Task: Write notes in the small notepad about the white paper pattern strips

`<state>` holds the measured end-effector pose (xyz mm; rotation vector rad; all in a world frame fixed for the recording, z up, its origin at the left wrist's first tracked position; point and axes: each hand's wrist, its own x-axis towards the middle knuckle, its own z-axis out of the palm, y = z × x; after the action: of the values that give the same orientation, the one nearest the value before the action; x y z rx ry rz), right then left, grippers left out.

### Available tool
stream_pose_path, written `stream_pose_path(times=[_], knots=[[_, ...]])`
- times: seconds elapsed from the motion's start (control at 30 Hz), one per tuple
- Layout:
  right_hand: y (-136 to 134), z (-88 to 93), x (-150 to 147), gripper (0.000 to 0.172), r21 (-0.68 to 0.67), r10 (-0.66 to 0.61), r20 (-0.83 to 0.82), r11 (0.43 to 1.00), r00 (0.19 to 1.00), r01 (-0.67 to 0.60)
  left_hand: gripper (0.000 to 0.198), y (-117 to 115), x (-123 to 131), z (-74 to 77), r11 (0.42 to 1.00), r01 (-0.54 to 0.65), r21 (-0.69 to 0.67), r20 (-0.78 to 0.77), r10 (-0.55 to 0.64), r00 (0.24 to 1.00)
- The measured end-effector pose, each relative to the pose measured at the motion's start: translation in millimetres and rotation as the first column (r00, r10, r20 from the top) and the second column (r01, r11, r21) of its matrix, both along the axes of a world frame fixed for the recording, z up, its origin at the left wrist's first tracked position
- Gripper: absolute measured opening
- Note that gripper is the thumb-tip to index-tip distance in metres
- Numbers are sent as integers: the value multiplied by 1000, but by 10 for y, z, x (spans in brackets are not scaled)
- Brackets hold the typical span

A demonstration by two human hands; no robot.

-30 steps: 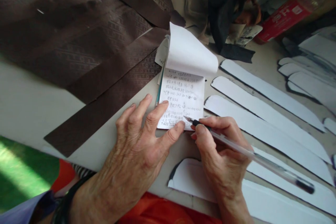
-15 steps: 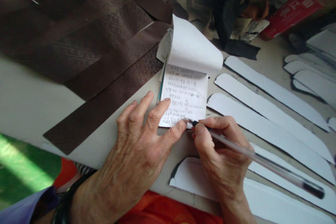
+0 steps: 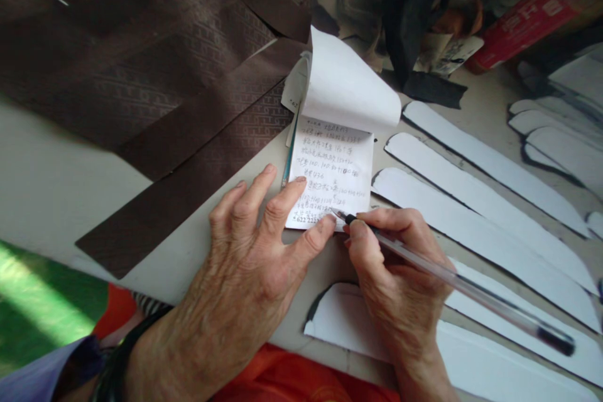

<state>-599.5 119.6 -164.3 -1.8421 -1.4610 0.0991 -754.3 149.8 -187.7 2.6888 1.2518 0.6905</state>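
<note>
A small notepad lies on the table, its upper pages folded back and its open page covered in handwriting. My left hand rests with fingers spread, the index fingertip and thumb on the page's left and lower edges. In my right hand is a clear pen with a black cap end, pinched between thumb and fingers. The pen tip is at the lowest written lines, just above my left thumb.
Dark brown patterned sheets and strips cover the left and back. Several long white pieces with rounded ends lie to the right. At the back right is a bottle with a red label, beside dark scraps.
The pen's rear end has shifted slightly left and up. Both hands and the notepad are nearly where they were.
</note>
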Motion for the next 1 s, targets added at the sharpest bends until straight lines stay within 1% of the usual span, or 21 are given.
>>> stream_pose_path(times=[0.17, 0.3, 0.43, 0.57, 0.73, 0.83, 0.9, 1.0], knots=[[14, 0, -15, 7, 1, -5, 7, 1000, 1000, 5, 41, 0, 11, -28, 1000, -20, -9, 3, 20, 1000], [27, -20, -8, 6, 21, 14, 19, 1000, 1000, -15, 38, 4, 4, -14, 1000, -8, -2, 39, 8, 999], [24, -22, -2, 6, 16, 25, 2, 1000, 1000, -25, 39, -3, -5, -1, 1000, -7, -27, 30, 8, 1000], [18, -11, -5, 7, 20, 19, -9, 1000, 1000, -19, 38, -2, -7, -4, 1000, -9, -15, 33, 10, 999], [16, -11, -2, 8, 29, 26, 18, 999, 999, -27, 41, 11, 0, -18, 1000, -11, 8, 13, 11, 1000], [2, -11, 0, 7, 12, 1, 37, 1000, 999, -1, 43, 5, 0, -23, 1000, -12, 15, 0, 12, 1000], [-6, -9, -1, 7, 1, -15, 40, 1000, 999, 15, 45, -1, -3, -24, 1000, -10, 10, 0, 10, 1000], [-8, -8, -5, 7, 5, -7, 40, 1000, 999, 7, 46, -7, -12, -26, 1000, -13, -5, -3, 13, 1000]])
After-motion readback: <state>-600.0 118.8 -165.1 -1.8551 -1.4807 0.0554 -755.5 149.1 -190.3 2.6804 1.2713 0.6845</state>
